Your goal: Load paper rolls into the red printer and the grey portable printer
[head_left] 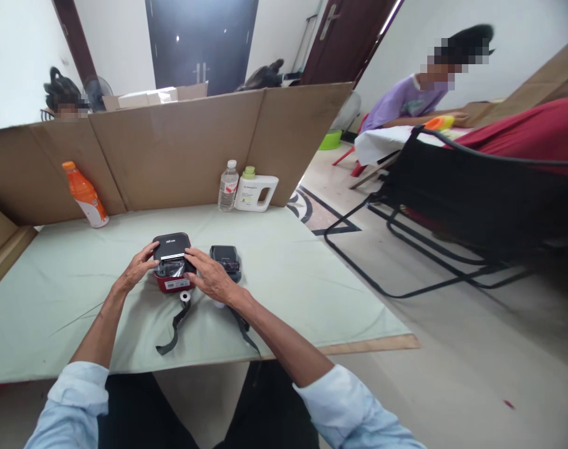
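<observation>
A small black and red device [172,259] with its lid open sits on the pale green table cover [288,262]. My left hand [136,269] grips its left side, fingers curled around the body. My right hand [211,275] rests on its right side, fingers pressed on the top edge. A small white paper roll [185,297] lies just in front of the device. A second black device [226,259] lies right of it, partly behind my right hand. Black straps [175,327] trail toward the table's front edge.
An orange drink bottle [86,194] leans at the back left. A clear water bottle [228,186] and a white jug [254,191] stand against the cardboard screen [171,149]. A black folding chair [452,206] is to the right. A person in purple [405,100] sits at another table.
</observation>
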### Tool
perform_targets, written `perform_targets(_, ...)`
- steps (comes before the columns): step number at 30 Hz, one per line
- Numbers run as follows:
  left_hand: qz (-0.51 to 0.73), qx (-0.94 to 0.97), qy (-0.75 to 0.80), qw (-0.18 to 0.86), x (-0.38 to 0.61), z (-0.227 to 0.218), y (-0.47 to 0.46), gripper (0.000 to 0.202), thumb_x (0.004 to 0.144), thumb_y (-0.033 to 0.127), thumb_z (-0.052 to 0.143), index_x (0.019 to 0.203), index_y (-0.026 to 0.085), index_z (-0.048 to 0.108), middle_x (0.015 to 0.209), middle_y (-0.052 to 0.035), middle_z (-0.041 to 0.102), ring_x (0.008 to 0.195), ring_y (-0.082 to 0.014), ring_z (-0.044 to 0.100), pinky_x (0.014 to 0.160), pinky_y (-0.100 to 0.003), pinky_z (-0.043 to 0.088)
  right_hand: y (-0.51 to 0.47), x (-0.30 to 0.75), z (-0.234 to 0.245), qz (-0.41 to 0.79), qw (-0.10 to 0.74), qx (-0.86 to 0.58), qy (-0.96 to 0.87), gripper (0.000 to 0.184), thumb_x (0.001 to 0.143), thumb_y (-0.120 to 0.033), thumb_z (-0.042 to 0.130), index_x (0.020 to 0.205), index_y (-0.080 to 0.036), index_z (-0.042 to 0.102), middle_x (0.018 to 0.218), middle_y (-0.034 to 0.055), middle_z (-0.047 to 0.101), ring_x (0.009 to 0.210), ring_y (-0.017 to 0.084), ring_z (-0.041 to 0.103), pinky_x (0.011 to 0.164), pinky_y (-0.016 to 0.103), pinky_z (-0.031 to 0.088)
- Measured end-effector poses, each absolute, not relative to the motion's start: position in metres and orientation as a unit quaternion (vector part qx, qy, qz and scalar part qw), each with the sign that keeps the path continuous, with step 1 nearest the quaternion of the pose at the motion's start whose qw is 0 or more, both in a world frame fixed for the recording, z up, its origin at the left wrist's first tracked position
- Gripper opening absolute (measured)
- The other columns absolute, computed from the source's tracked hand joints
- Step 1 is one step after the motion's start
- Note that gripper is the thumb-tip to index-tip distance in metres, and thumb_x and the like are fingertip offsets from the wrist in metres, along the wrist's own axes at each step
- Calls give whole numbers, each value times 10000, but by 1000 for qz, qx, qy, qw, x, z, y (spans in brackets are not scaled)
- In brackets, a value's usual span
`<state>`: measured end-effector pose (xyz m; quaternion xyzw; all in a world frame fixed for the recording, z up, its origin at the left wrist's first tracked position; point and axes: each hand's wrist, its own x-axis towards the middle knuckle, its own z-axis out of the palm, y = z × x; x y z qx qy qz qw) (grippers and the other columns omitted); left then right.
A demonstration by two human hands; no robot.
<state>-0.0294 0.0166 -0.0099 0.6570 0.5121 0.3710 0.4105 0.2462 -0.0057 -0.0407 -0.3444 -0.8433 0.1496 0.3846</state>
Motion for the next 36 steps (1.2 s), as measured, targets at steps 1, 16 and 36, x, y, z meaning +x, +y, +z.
perform_targets(1, 369, 660, 514, 405, -29, -10, 16, 760, 768, 394, 706, 1497, 230, 568, 1625, -70, 462, 1478, -374, 431, 1232, -504, 362, -6, 246, -41, 149, 382, -346, -844, 506, 960, -236, 635, 1461, -202, 569, 1526, 168, 550, 1462, 293, 486, 1225, 534, 407)
perform_targets(16, 368, 720, 513, 289, -29, -5, -4, 536, 847, 528, 693, 1292, 231, 719, 1624, -130, 444, 1470, -372, 443, 970, -443, 588, -9, 246, -39, 165, 380, -367, -833, 502, 971, -272, 632, 1463, -213, 553, 1562, 161, 509, 1479, 290, 463, 1219, 511, 417)
perform_targets(36, 370, 754, 530, 118, -16, -14, -52, 404, 866, 518, 725, 1195, 285, 754, 1280, -96, 727, 1215, -317, 665, 1146, -513, 498, -19, 246, -32, 296, 386, -396, -779, 644, 963, -318, 596, 1569, -238, 392, 1410, 127, 645, 1242, 295, 637, 1030, 451, 522)
